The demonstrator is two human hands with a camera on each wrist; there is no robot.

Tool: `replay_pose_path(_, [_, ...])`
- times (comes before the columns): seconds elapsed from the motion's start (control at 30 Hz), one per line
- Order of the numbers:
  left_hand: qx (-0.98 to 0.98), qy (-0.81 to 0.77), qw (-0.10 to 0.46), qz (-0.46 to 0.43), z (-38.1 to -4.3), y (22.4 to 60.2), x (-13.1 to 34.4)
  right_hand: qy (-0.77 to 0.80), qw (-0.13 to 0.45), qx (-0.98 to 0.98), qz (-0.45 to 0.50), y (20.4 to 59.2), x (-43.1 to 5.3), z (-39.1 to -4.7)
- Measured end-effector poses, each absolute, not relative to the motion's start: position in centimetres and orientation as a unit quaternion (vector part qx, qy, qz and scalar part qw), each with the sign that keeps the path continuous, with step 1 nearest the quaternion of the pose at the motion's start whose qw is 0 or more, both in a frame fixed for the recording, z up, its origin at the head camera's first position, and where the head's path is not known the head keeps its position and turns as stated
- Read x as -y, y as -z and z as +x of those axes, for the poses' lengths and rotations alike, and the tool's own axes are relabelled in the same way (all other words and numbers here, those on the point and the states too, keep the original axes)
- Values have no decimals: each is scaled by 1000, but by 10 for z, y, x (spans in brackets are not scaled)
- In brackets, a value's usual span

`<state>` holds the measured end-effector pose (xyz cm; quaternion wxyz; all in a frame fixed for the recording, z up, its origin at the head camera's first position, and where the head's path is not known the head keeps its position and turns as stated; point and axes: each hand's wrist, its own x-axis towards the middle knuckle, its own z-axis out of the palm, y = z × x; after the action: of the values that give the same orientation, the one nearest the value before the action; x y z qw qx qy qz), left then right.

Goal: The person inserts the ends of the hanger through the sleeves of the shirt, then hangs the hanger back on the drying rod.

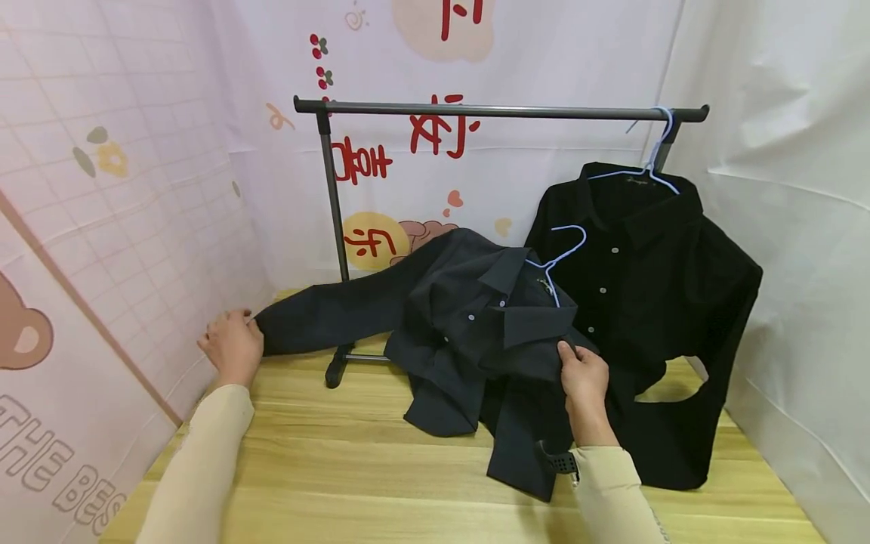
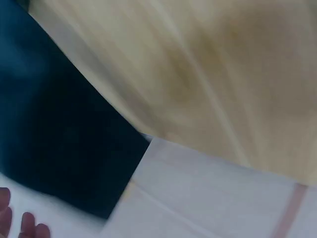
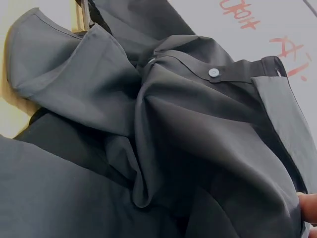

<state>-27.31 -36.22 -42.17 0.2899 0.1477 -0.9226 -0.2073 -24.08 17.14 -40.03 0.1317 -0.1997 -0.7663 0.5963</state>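
Note:
A dark button-up shirt (image 1: 462, 325) hangs in folds from my right hand (image 1: 586, 378), which pinches it by the shoulder below the collar. A light blue hanger (image 1: 552, 266) sticks out of its neck, hook upward. One sleeve (image 1: 326, 317) stretches out to the left. My left hand (image 1: 234, 344) is at that sleeve's cuff end. In the left wrist view, its fingertips (image 2: 34, 229) are spread and show apart from the blurred dark sleeve (image 2: 64, 124). The right wrist view shows the shirt's folds (image 3: 198, 134) close up, with a thumb at the right edge.
A dark metal clothes rack (image 1: 503, 111) stands at the back. On its right end hangs a second black shirt (image 1: 652, 249) on a blue hanger (image 1: 658, 151), partly behind the held shirt. Printed cloth walls (image 1: 122, 189) enclose the wooden table (image 1: 340, 468).

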Motion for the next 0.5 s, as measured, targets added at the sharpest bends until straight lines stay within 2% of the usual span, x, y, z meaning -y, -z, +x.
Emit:
replay_pose_path(0.03, [912, 216, 320, 138, -278, 420, 356, -596, 138, 765, -200, 401, -171, -241])
replay_pose_path(0.1, [908, 217, 341, 109, -287, 421, 338, -594, 149, 764, -203, 401, -172, -240])
replay_pose_path(0.17, [919, 212, 327, 67, -294, 425, 316, -593, 156, 763, -203, 402, -172, -240])
replay_pose_path(0.23, [936, 220, 273, 29, -298, 431, 288, -594, 154, 763, -202, 403, -172, -239])
replay_pose_path(0.33, [959, 236, 155, -8, -302, 442, 247, -596, 152, 763, -200, 405, -172, -239])
replay_pose_path(0.43, [963, 263, 53, -4, -307, 456, 214, -600, 151, 760, -199, 406, -170, -238])
replay_pose_path(0.5, [960, 280, 11, 12, -311, 464, 199, -603, 148, 759, -197, 407, -169, -238])
